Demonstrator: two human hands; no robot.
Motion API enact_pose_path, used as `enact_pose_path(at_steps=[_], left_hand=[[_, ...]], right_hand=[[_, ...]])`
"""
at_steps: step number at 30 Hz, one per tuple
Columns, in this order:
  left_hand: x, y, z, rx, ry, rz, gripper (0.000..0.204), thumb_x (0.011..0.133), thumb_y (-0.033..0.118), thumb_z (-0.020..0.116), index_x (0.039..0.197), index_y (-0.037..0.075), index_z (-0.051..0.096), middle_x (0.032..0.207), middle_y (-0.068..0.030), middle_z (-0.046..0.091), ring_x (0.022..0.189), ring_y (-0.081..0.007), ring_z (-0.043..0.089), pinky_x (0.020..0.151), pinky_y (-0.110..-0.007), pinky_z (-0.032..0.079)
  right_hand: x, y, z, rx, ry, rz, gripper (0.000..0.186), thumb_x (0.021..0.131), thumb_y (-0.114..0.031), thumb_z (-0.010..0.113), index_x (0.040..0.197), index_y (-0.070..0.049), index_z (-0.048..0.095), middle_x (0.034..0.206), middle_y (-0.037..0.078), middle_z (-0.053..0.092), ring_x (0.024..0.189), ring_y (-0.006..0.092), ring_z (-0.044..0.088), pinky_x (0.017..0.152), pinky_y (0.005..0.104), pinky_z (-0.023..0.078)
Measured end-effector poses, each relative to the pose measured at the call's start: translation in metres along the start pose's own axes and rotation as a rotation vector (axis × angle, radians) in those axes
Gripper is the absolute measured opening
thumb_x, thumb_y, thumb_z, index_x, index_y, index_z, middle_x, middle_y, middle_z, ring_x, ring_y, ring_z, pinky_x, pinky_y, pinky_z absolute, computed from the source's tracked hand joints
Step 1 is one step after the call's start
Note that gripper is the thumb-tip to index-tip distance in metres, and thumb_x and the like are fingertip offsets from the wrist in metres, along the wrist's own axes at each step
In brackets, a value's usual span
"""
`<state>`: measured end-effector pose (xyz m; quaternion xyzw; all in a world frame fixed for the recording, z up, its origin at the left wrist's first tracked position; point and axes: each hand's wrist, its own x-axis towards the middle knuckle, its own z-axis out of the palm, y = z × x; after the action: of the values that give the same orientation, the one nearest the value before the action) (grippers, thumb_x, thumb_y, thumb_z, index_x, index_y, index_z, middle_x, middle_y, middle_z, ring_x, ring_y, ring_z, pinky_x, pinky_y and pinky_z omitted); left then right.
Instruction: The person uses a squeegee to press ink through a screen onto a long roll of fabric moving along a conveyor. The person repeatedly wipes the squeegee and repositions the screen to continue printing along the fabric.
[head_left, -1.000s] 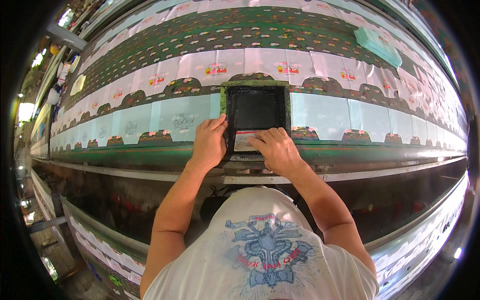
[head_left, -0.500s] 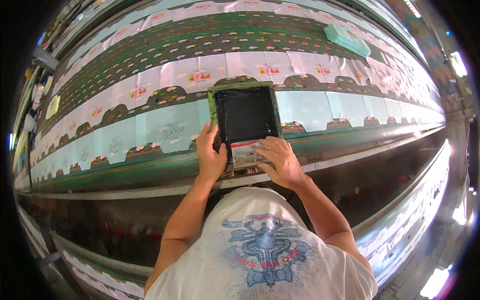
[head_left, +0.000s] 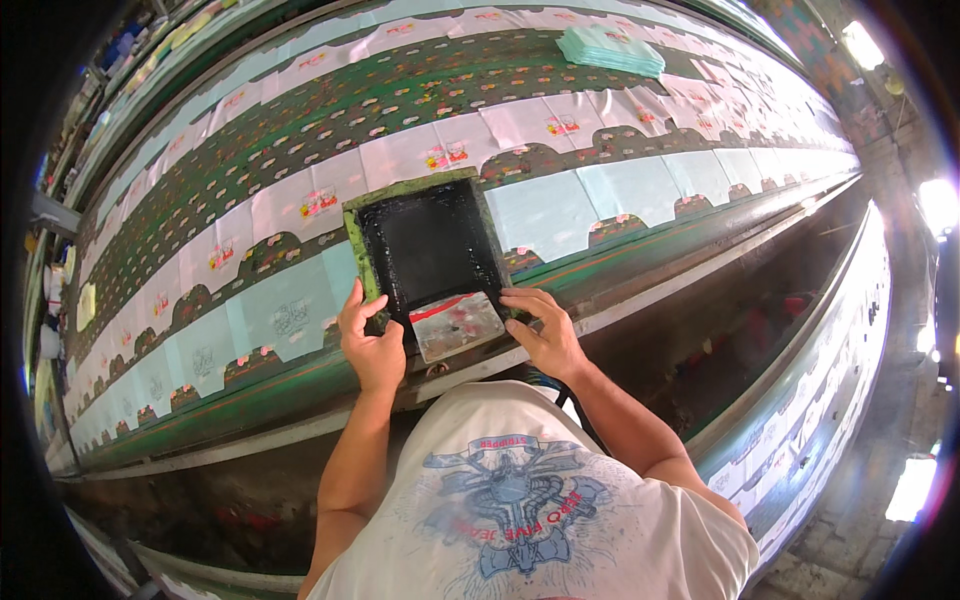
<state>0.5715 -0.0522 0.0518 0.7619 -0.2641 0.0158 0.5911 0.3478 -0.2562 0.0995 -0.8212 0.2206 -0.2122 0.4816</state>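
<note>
A screen printing frame (head_left: 488,232) with a green-stained rim and wet black ink inside lies tilted over the nearest row of pale blue cloth pieces (head_left: 546,210). Across its near end rests a squeegee (head_left: 457,328), a flat pale blade smeared with ink and a red strip along its top; no hand is on it. My left hand (head_left: 374,345) pinches the frame's left side near the close corner, thumb inward. Opposite it, my right hand (head_left: 545,332) grips the right side, fingers on the rim. The cloth beneath the frame is hidden.
A long green print table (head_left: 290,372) runs across, edged by a metal rail (head_left: 640,312). Pink cloth pieces (head_left: 385,165) with small coloured prints lie in rows farther off. A folded pale blue stack (head_left: 612,50) sits at the far right. Another cloth-covered table (head_left: 790,440) stands at lower right.
My right hand has left the squeegee and taken hold of the frame's right side. Frame and both hands appear farther left in view, the scene having turned as well.
</note>
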Motion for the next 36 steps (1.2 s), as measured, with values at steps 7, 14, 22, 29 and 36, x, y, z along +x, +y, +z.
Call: enact_pose_path(at_steps=[7, 14, 22, 29, 36], left_hand=[[-0.020, 0.034, 0.121, -0.095, 0.040, 0.112, 0.038, 0.080, -0.011, 0.072, 0.114, 0.003, 0.080, 0.164, -0.0288, 0.061, 0.150, -0.0372, 0.059, 0.128, -0.049, 0.042], [-0.041, 0.046, 0.215, -0.190, 0.030, -0.036, 0.036, 0.080, -0.013, 0.071, 0.110, 0.005, 0.079, 0.167, -0.0245, 0.061, 0.153, -0.0357, 0.059, 0.129, -0.048, 0.043], [-0.039, 0.055, 0.222, -0.302, -0.009, -0.263, 0.037, 0.081, -0.018, 0.070, 0.111, 0.002, 0.079, 0.175, -0.0237, 0.052, 0.164, -0.0319, 0.050, 0.133, -0.044, 0.039], [-0.036, 0.055, 0.223, -0.458, -0.004, -0.349, 0.042, 0.079, -0.022, 0.069, 0.113, 0.001, 0.079, 0.178, -0.0244, 0.049, 0.166, -0.0313, 0.046, 0.133, -0.043, 0.039], [-0.038, 0.055, 0.225, -0.472, 0.027, -0.342, 0.039, 0.077, -0.019, 0.070, 0.110, 0.001, 0.081, 0.174, -0.0242, 0.053, 0.161, -0.0320, 0.052, 0.131, -0.042, 0.043]], right_hand=[[0.001, 0.061, -0.103, -0.084, 0.058, -0.047, 0.041, 0.095, -0.003, 0.078, 0.135, -0.001, 0.079, 0.144, 0.020, 0.075, 0.140, 0.0367, 0.067, 0.121, 0.0477, 0.049], [0.005, 0.110, -0.195, -0.049, 0.012, -0.070, 0.041, 0.094, -0.003, 0.079, 0.135, -0.001, 0.079, 0.146, 0.018, 0.075, 0.143, 0.0399, 0.064, 0.124, 0.0502, 0.047], [0.021, 0.108, -0.221, -0.203, -0.083, -0.283, 0.038, 0.092, -0.004, 0.082, 0.130, -0.002, 0.079, 0.141, 0.018, 0.075, 0.139, 0.0411, 0.065, 0.119, 0.0531, 0.051], [0.047, 0.071, -0.193, -0.404, -0.313, -0.580, 0.051, 0.082, -0.011, 0.091, 0.132, -0.007, 0.078, 0.142, 0.016, 0.071, 0.135, 0.0379, 0.066, 0.111, 0.0524, 0.053], [0.070, 0.065, -0.181, -0.592, -0.478, -0.646, 0.049, 0.085, -0.005, 0.082, 0.133, -0.005, 0.077, 0.130, 0.013, 0.075, 0.121, 0.0331, 0.070, 0.104, 0.0480, 0.056]])
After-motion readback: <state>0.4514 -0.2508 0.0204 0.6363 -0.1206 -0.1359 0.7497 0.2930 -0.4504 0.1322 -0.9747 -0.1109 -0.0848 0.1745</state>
